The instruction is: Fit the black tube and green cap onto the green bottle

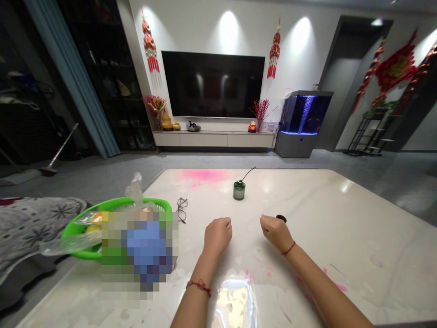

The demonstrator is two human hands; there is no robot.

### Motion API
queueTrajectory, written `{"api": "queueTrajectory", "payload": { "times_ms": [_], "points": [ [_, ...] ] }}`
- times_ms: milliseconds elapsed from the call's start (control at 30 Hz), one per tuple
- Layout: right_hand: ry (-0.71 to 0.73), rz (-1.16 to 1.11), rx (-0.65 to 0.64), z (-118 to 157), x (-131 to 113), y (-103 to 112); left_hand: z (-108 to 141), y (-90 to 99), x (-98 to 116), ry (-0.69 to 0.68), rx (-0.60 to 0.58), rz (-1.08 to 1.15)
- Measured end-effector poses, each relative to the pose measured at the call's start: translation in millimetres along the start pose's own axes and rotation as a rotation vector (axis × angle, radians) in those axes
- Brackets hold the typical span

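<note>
Both my hands are closed in fists over the pale table [307, 200], a gap between them, and nothing shows sticking out of either. My left hand [217, 234] is on the near side of a small green glass bottle [239, 191], which stands upright with one thin dark stick leaning out of its neck. Just behind my right hand [276, 231] lies a round black cap [281, 218], partly covered by the hand. Folded-out eyeglasses [182, 210] rest on the table to the left of my left hand.
A green plastic basket [80, 253] with bagged items stands on the left; a blurred patch hides part of it. Pink stains [205, 174] mark the tabletop. Past its far edge are a TV [213, 85], a low cabinet [213, 139] and a lit aquarium [305, 114].
</note>
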State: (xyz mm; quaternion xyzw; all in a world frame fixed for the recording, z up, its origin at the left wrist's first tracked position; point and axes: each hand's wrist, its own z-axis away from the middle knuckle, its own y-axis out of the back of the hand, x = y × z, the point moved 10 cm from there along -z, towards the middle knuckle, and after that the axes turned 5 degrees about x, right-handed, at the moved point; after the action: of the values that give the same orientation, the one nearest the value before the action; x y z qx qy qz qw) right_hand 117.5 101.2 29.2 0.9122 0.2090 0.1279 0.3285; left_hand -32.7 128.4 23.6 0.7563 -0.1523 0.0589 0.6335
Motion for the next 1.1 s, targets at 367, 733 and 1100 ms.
{"api": "queueTrajectory", "payload": {
  "times_ms": [367, 733, 1100],
  "points": [
    [0.020, 0.008, 0.019, 0.3, -5.3, 6.4, -1.4, -2.1, 0.9, -0.010, 0.012, 0.002],
    [-0.390, -0.227, -0.111, -26.4, 42.2, -36.2, -3.9, 1.3, -2.0, 0.007, 0.000, 0.031],
    [-0.810, -0.406, -0.229, -97.6, 97.4, -129.7, -5.1, -3.4, -2.2, 0.005, -0.001, 0.025]
  ]
}}
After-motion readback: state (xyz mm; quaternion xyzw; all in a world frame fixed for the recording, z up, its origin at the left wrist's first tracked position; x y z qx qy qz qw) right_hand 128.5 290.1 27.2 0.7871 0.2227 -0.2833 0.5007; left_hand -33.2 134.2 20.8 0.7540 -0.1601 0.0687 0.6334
